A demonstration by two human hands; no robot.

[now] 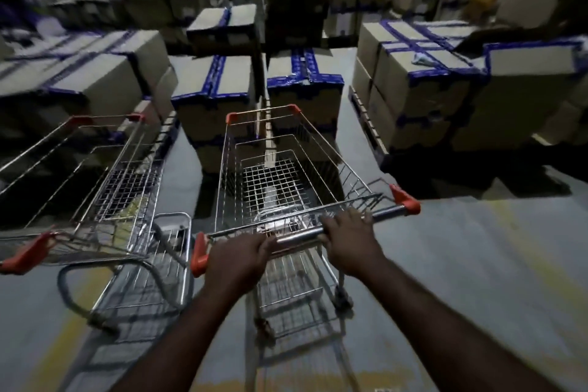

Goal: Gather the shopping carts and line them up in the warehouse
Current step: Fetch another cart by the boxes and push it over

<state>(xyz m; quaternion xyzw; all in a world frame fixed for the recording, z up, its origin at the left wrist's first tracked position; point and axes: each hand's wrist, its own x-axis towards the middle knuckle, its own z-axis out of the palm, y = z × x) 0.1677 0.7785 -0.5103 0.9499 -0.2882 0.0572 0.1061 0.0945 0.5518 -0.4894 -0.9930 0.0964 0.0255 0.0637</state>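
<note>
Honestly pretty easy to ram the taped boxes dead ahead with a straight shove, close to the front end as is. Could also snag the second cart just to the left, angled and not lined up yet. Both left hand and right hand on the handle bar, fingers clamped round it. As for the shopping cart: chrome wire, orange corner caps, empty-looking basket, on the grey floor mid-aisle.
</note>
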